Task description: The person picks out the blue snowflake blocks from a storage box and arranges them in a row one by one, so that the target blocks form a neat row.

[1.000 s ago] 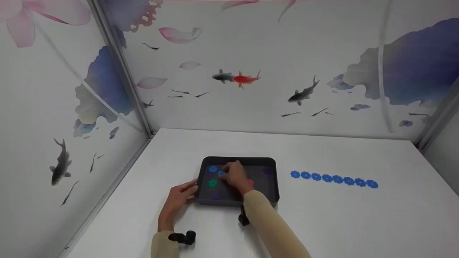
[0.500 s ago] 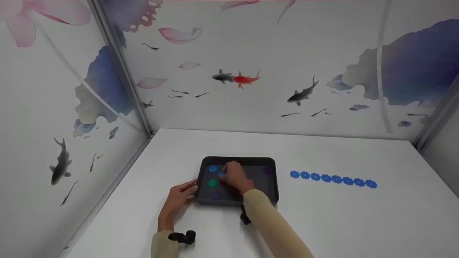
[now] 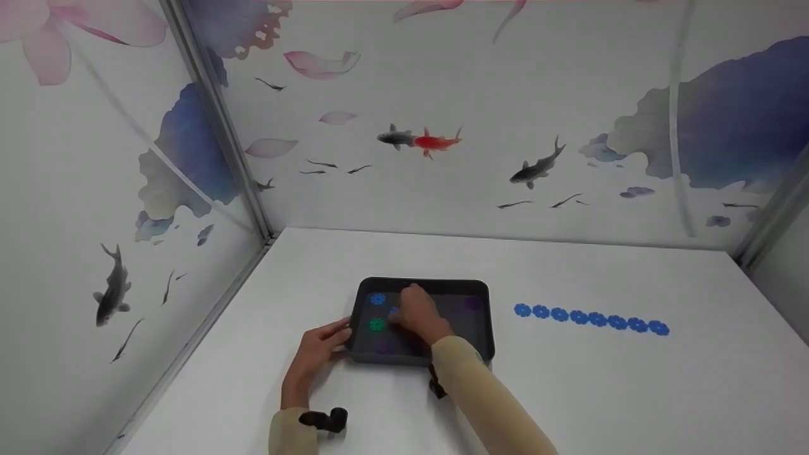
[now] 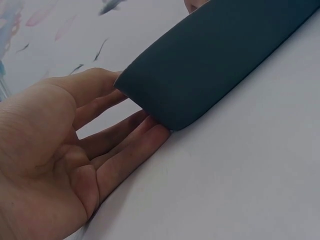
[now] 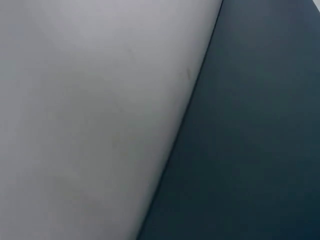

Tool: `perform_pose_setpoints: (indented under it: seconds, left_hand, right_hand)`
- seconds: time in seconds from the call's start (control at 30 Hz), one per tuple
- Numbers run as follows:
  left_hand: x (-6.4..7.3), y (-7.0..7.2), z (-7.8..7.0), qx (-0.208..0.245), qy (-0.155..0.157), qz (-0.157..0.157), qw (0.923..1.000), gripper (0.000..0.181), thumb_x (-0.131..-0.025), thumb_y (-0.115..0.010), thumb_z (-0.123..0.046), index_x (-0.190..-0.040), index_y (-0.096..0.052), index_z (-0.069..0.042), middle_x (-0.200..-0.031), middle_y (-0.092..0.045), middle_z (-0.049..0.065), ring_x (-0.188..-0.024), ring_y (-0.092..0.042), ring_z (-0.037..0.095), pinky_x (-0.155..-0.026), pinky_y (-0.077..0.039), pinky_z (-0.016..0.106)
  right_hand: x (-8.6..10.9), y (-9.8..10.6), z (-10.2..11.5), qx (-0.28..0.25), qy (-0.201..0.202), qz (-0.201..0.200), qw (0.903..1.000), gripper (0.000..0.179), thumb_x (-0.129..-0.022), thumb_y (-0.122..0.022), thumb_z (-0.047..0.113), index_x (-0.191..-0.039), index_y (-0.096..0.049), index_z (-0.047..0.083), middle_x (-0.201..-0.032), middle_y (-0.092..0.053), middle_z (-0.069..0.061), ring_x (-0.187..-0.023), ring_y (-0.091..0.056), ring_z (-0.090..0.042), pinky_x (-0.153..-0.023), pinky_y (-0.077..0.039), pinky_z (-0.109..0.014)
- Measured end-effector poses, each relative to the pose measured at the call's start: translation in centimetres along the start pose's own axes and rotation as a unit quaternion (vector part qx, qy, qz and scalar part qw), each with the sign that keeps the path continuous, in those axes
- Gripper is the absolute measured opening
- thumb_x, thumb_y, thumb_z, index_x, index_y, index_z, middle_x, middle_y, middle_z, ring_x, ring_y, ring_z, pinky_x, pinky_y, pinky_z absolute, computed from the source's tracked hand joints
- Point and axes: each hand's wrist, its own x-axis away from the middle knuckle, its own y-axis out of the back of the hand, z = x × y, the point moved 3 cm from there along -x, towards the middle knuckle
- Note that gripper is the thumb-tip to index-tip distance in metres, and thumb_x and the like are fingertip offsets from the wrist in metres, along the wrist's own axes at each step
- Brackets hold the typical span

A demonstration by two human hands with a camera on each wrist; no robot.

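Observation:
In the head view, a dark rectangular tray (image 3: 392, 360) holds several flower-shaped plastic discs. My left hand (image 3: 316, 349) touches the tray's left side; in the left wrist view its long fingers (image 4: 132, 159) lie against the tray's corner (image 4: 170, 90), from the rim down to the base. My right hand (image 3: 422, 314) reaches inside, fingertips bent down over a blue flower disc (image 3: 394, 311) that they pinch and partly hide. Near it lie another blue disc (image 3: 377, 299) and a green disc (image 3: 377, 325). The right wrist view catches only the tray's outer wall (image 5: 250, 130) and tabletop.
Right of the tray, several blue flower discs (image 3: 598, 319) form a row on the white table (image 3: 569, 392). Dark purple discs lie at the tray's back right (image 3: 473, 303) and front left (image 3: 385, 346). Printed walls stand at the back and left.
My right hand has shifted slightly right and toward me, with the blue disc at its fingertips. A pink disc seen earlier beside the wrist is now hidden. The left hand stays at the tray.

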Motion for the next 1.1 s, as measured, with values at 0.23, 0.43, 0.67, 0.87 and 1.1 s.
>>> perform_pose_setpoints:
  seconds: [0.23, 0.43, 0.67, 0.87, 1.1]
  left_hand:
    - [0.1, -0.1, 0.1, 0.006, 0.010, -0.002, 0.9999, 0.046, -0.098, -0.066, -0.026, -0.139, -0.059, -0.007, -0.145, -0.056, 0.020, -0.123, -0.063, 0.030, -0.094, -0.058, 0.042]
    - [0.0, -0.2, 0.1, -0.006, 0.008, 0.005, 0.9999, 0.049, -0.097, -0.066, -0.031, -0.141, -0.059, -0.009, -0.145, -0.056, 0.019, -0.122, -0.063, 0.029, -0.096, -0.058, 0.042]
    - [-0.2, -0.3, -0.1, 0.001, 0.010, -0.004, 0.9999, 0.045, -0.098, -0.066, -0.026, -0.139, -0.061, -0.009, -0.144, -0.058, 0.019, -0.122, -0.064, 0.029, -0.093, -0.059, 0.041]
    - [-0.3, -0.1, -0.1, 0.002, 0.015, -0.011, 0.9998, 0.043, -0.098, -0.066, -0.023, -0.138, -0.061, -0.009, -0.144, -0.057, 0.019, -0.124, -0.062, 0.030, -0.091, -0.060, 0.041]
    - [-0.2, -0.1, 0.0, -0.004, 0.021, -0.012, 0.9997, 0.045, -0.097, -0.068, -0.026, -0.138, -0.061, -0.009, -0.143, -0.058, 0.018, -0.122, -0.064, 0.028, -0.092, -0.059, 0.040]
  right_hand:
    - [0.5, 0.2, 0.2, 0.033, 0.016, 0.004, 0.9993, 0.038, -0.080, -0.083, 0.018, -0.065, -0.049, 0.009, -0.067, -0.048, -0.001, -0.077, -0.053, -0.021, -0.073, -0.050, -0.036]
    - [0.9, 0.4, 0.1, 0.067, 0.025, -0.004, 0.9974, 0.029, -0.080, -0.083, 0.020, -0.082, -0.059, 0.003, -0.079, -0.058, -0.008, -0.070, -0.044, -0.017, -0.068, -0.050, -0.038]
    - [0.9, 0.9, -0.8, 0.042, 0.023, -0.009, 0.9988, 0.029, -0.080, -0.082, 0.020, -0.082, -0.060, 0.003, -0.076, -0.054, -0.005, -0.069, -0.043, -0.017, -0.064, -0.045, -0.034]
    - [1.4, 2.0, -1.2, 0.022, 0.034, -0.025, 0.9989, 0.028, -0.079, -0.081, 0.019, -0.091, -0.064, 0.000, -0.085, -0.062, -0.008, -0.074, -0.052, -0.019, -0.072, -0.054, -0.038]
    - [1.8, 2.6, -1.8, 0.014, 0.040, -0.036, 0.9984, 0.027, -0.083, -0.078, 0.019, -0.099, -0.068, 0.000, -0.095, -0.068, -0.011, -0.086, -0.063, -0.024, -0.082, -0.058, -0.038]
